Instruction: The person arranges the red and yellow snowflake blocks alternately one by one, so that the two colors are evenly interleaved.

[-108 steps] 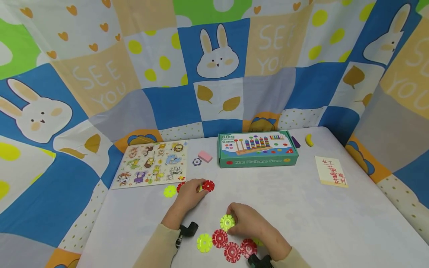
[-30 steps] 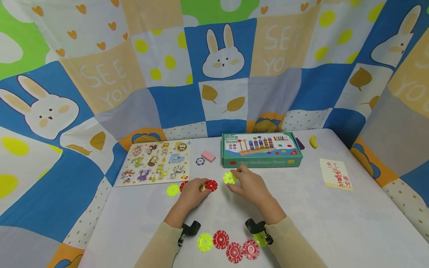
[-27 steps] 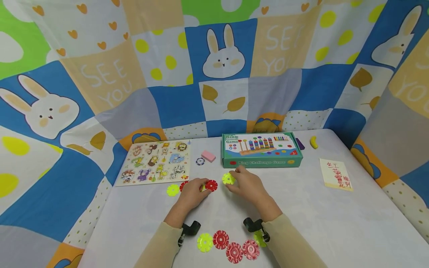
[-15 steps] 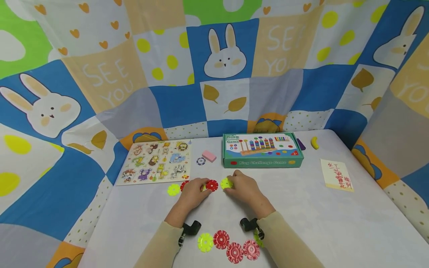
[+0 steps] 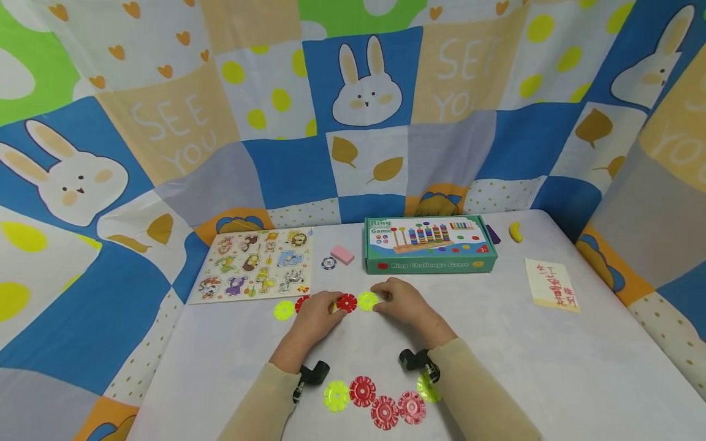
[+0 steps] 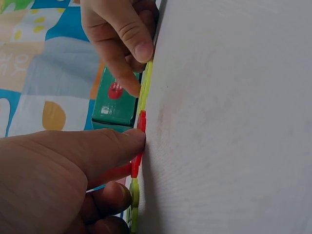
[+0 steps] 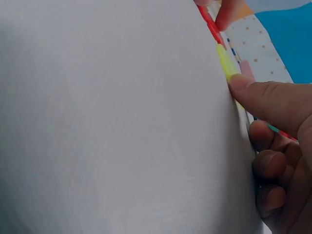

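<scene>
My left hand pinches a red notched plastic disc by its edge, thumb on the near side, low on the table. Just right of it, a yellow-green notched disc lies flat between the thumb and fingers of my right hand. In the left wrist view, that yellow disc meets the red disc edge to edge. Further left in the row are another yellow disc and a red disc. My left hand hides the middle of the row.
Nearer me lie loose discs: a yellow one, several red ones and a yellow one partly under my right wrist. Behind stand an animal puzzle board, a pink block, a green game box, a toy banana and a note.
My right hand has carried the yellow disc from the near group up to the row and lowered it right of the red disc. My left hand has stayed on the red disc.
</scene>
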Demonstrator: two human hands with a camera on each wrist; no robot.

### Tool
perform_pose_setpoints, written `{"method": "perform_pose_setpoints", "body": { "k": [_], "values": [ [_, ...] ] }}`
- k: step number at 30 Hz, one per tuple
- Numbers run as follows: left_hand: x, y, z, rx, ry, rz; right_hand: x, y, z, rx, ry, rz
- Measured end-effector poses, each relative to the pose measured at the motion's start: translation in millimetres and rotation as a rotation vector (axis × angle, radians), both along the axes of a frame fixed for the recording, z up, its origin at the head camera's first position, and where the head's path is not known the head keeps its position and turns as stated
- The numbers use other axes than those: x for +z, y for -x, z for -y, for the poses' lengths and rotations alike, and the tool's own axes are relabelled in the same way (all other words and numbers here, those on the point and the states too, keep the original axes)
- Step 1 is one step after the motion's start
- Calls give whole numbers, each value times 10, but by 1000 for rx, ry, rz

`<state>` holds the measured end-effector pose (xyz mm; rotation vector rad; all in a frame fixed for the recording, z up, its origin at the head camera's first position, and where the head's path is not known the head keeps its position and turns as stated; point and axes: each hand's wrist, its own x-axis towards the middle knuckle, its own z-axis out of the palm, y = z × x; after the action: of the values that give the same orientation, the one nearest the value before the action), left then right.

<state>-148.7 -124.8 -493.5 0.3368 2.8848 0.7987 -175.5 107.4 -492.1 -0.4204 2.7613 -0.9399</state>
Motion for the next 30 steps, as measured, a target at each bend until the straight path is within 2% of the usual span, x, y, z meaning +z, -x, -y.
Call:
{"method": "perform_pose_setpoints", "body": {
  "k": [4, 11, 18, 21, 30],
  "values": [
    [4, -4, -9, 10, 4, 7, 7, 3, -15, -26, 61, 19],
    [-12, 13, -5, 4, 6, 12, 22, -10, -6, -49, 47, 28],
    [74, 29, -49, -7, -4, 11, 2, -9, -6, -53, 37, 36],
    [100, 68, -106, -15, -15, 19, -13, -13, -11, -48, 36, 29],
    [128, 239, -343, -75, -61, 111, -35, -12, -18, -40, 37, -14]
  ]
}}
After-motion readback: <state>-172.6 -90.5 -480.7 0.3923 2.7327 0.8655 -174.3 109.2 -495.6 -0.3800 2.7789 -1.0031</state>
